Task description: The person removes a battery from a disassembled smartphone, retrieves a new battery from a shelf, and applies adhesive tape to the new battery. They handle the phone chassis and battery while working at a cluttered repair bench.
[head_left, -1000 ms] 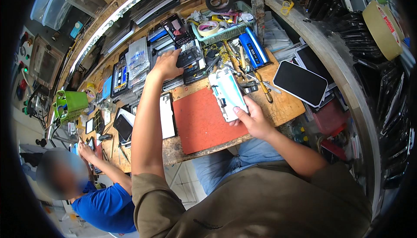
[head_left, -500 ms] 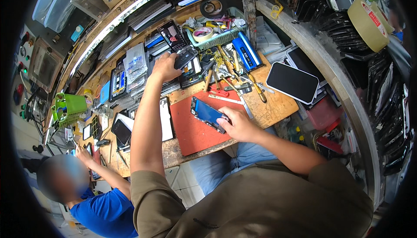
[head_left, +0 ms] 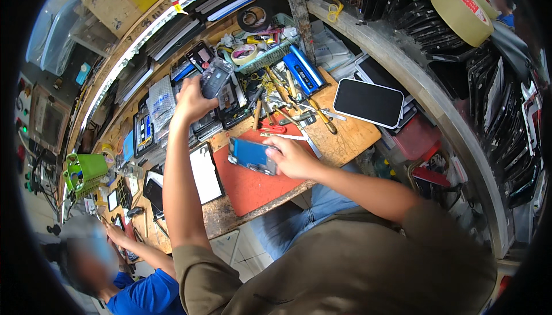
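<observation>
My left hand (head_left: 191, 101) is raised over the back of the workbench and grips a clear plastic phone case (head_left: 215, 77). My right hand (head_left: 294, 158) holds a blue phone (head_left: 251, 155) flat against the red work mat (head_left: 251, 178) near the bench's front edge. Loose hand tools (head_left: 286, 110), among them screwdrivers and tweezers, lie just behind the mat, between the two hands.
A large dark tablet (head_left: 368, 103) lies on the bench at the right. Stacks of phone parts (head_left: 150, 120) and a green basket of tape rolls (head_left: 257, 56) crowd the back. A tape roll (head_left: 462, 3) sits on the right shelf. Another person in blue (head_left: 135, 292) works at lower left.
My left hand has lifted the clear case up off the stacks at the back. My right hand has brought the phone down onto the red mat, its blue side showing.
</observation>
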The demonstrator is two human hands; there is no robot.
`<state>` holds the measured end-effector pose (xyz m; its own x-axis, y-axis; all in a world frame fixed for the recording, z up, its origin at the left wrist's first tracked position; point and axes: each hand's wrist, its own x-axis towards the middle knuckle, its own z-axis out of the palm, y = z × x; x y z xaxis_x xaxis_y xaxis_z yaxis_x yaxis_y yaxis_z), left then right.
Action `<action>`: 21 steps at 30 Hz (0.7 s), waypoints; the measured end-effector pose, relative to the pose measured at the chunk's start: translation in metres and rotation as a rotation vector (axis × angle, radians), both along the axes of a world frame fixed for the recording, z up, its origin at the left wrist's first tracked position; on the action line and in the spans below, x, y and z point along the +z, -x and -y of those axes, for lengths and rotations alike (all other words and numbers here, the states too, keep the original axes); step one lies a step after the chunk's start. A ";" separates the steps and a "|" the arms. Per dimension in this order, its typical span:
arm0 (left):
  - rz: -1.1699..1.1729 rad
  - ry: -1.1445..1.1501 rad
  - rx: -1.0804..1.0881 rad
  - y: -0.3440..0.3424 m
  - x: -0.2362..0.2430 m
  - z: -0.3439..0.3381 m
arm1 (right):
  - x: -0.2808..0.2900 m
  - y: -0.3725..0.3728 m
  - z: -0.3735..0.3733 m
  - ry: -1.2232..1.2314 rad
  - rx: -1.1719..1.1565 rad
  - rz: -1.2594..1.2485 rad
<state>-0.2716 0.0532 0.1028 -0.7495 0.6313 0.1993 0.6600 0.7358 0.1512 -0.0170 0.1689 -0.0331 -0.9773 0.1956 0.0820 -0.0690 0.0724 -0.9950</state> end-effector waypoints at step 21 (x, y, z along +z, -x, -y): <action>0.405 -0.050 -0.448 -0.197 -0.063 0.097 | 0.028 -0.079 -0.051 -1.047 -0.264 -0.059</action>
